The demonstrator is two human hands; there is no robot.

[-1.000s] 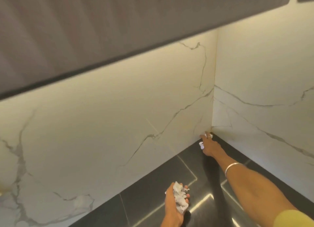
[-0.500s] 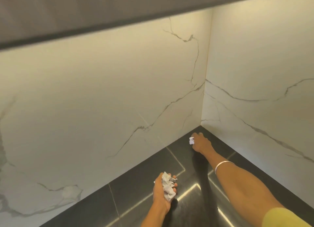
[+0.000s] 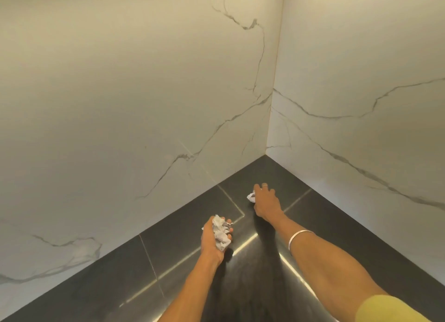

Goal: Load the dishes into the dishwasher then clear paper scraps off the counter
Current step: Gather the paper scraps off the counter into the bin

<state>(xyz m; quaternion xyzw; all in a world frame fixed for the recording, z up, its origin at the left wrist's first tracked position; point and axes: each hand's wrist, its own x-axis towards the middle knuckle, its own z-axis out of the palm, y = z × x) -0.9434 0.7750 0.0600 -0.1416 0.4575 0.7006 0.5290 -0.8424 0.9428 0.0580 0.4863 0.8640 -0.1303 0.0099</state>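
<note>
My left hand is palm up over the dark counter and holds a bundle of crumpled white paper scraps in its curled fingers. My right hand reaches toward the back corner and pinches one small crumpled paper scrap at its left side. A thin bangle circles the right wrist. No dishes or dishwasher are in view.
White marble walls with grey veins close the counter at the back and right, meeting in a corner. The counter is glossy black with light seams and bright reflections.
My right hand has pulled back from the corner with the small scrap in its fingers. The view has tilted down, so the upper cabinet has left the frame. The left hand keeps its bundle.
</note>
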